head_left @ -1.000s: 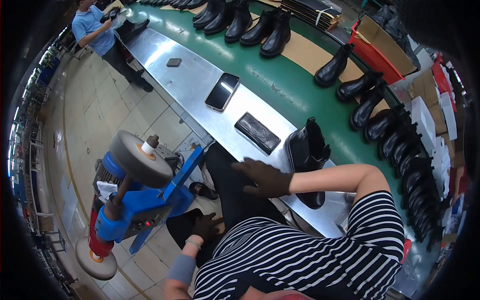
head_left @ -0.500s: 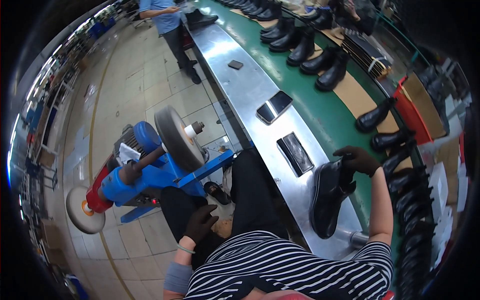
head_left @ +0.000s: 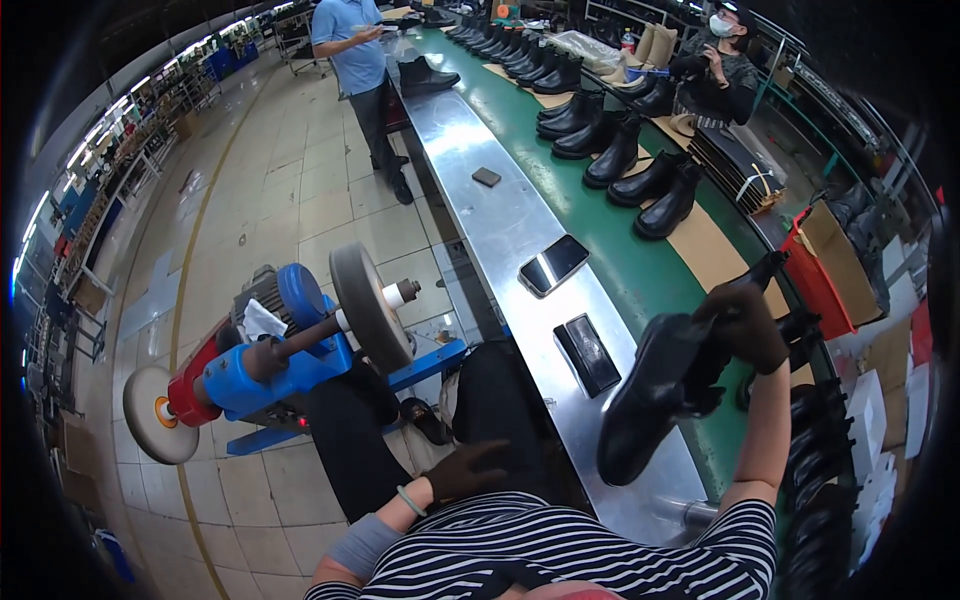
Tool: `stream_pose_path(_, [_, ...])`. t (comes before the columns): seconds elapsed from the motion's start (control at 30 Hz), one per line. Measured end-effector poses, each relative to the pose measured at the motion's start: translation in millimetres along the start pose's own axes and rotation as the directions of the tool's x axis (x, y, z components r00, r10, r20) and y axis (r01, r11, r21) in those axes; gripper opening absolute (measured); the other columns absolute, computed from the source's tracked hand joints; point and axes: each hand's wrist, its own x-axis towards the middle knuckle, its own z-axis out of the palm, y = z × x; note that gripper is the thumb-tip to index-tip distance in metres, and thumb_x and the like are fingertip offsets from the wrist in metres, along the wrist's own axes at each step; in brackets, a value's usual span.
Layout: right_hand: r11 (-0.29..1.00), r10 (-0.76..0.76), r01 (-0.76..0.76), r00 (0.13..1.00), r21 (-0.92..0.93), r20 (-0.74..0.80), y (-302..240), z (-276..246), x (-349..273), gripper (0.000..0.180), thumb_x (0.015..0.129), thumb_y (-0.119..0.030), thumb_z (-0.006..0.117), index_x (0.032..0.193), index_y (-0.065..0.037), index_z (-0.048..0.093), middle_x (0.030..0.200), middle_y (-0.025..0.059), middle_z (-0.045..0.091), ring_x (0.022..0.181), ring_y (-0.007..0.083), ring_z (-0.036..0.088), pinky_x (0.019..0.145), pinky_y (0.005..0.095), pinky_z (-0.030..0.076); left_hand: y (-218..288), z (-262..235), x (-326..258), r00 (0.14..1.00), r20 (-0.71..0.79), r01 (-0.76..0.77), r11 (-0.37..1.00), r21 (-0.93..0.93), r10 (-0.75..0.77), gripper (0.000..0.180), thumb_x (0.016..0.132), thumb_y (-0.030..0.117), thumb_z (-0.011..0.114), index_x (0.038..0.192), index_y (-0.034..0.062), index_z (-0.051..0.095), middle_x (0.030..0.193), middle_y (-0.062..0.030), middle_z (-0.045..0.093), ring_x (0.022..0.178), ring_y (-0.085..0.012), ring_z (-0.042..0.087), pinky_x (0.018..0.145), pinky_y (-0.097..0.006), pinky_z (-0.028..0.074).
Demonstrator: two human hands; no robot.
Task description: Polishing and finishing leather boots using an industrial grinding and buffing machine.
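A black ankle boot [head_left: 645, 405] hangs tilted over the metal ledge, its toe pointing down toward me. My right hand [head_left: 748, 328], in a dark glove, grips it by the top of the shaft. My left hand [head_left: 468, 472], also in a dark glove, is held over my lap with its fingers stretched apart and nothing in them. Beside the boot, a black wallet-like case [head_left: 588, 355] lies on the ledge. Beyond the case lies a smartphone [head_left: 554, 265].
A blue polishing machine [head_left: 265, 375] with a dark front wheel [head_left: 368, 305] and a pale wheel [head_left: 160, 415] stands at my left. Boots [head_left: 668, 203] line the green conveyor [head_left: 640, 270] past the metal ledge [head_left: 470, 215]. Two people stand farther off, one holding something small.
My right hand has lifted the boot and tipped it toward me. My left hand has swung right across my lap. The view has tilted up, showing a second person.
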Motion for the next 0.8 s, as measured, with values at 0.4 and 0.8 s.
stream_pose_path(0.4, [0.822,0.378,-0.542,0.750,0.176,0.543,-27.9,193.5,-15.2,0.023,0.088,-0.017,0.067,0.096,0.005,0.069,0.078,0.0151,0.070,0.064,0.0218,0.070,0.055,0.0337,0.058,-29.4,-20.0,-21.4,0.754,-0.594,-0.630,-0.054,-0.775,-0.282,0.047,0.096,0.021,0.061,0.137,0.0041,0.048,0.140,-0.0150,0.053,0.132,-0.0290,0.048,0.115,-0.041,0.035])
stream_pose_path(0.8, [0.665,-0.537,0.239,0.811,0.707,0.232,33.3,446.1,72.3,0.048,0.100,-0.028,0.055,0.141,-0.004,0.050,0.137,0.0106,0.054,0.118,0.0173,0.057,0.099,0.0318,0.047,-114.2,-97.6,48.1,0.721,-0.161,-0.176,0.047,-0.983,-0.674,0.043,0.099,0.047,0.044,0.113,0.0107,0.064,0.109,-0.0092,0.066,0.104,-0.0248,0.063,0.098,-0.040,0.049])
